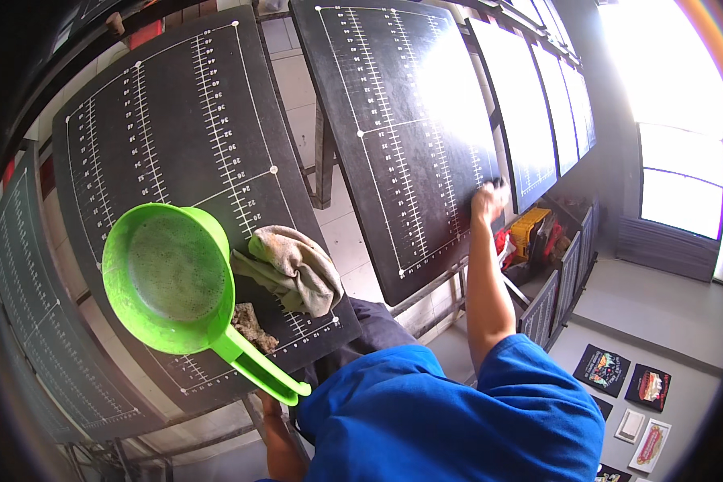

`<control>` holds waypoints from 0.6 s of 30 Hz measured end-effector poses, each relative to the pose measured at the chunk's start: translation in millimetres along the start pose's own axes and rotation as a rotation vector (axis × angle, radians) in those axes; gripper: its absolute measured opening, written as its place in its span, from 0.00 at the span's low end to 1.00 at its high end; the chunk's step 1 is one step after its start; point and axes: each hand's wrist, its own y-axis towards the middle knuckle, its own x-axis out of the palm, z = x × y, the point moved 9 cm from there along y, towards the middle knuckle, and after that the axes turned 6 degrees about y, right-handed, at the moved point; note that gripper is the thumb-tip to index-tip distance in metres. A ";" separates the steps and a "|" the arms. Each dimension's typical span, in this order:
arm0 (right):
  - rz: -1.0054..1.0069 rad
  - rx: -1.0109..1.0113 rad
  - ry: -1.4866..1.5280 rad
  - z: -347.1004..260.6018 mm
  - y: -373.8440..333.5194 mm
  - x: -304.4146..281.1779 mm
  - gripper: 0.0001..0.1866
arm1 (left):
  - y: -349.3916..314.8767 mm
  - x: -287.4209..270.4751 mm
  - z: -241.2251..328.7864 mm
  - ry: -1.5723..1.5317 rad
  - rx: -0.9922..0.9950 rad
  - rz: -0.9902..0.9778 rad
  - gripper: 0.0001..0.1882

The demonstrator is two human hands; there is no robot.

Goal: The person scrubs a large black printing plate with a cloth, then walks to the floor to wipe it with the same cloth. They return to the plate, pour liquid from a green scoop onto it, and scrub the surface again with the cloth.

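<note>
While right hand (490, 202) clamps some small dark thing (499, 183) right of the green dipper (173, 339), the body (442, 418) bumping its handle (259, 369) may spill water (177, 265); left hand's (271, 404) grip I cannot tell.

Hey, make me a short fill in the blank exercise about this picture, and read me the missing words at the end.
1. The dipper holding cloudy liquid is coloured ____.
2. In the picture, the crumpled cloth lies on the dipper's ____ side.
3. The hand at a black board's edge is the person's ____ hand.
4. The person's shirt is ____.

Missing words: green; right; right; blue.
</note>
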 end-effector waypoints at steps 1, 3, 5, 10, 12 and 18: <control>0.038 -0.158 -0.083 -13.1 11.6 16.3 0.20 | -2.7 -1.5 1.9 -0.075 0.002 0.002 0.19; -0.298 -0.006 0.130 -107.4 -42.6 81.3 0.18 | 18.2 -31.5 -66.9 -0.097 -0.178 -0.019 0.28; -0.457 -0.744 -0.033 -216.0 -140.7 118.6 0.21 | 26.9 -59.4 -65.4 0.221 -0.091 -0.029 0.21; -1.006 -0.625 0.202 -234.2 -205.6 56.0 0.35 | 32.5 -87.0 -92.2 -0.040 -0.256 -0.048 0.20; -0.525 -0.673 0.102 -159.2 -104.8 13.0 0.25 | 32.7 -84.3 -88.4 -0.013 -0.201 -0.045 0.19; -0.017 -0.131 -0.097 -69.7 2.7 20.3 0.12 | 32.7 -78.5 -89.2 -0.031 -0.143 -0.022 0.18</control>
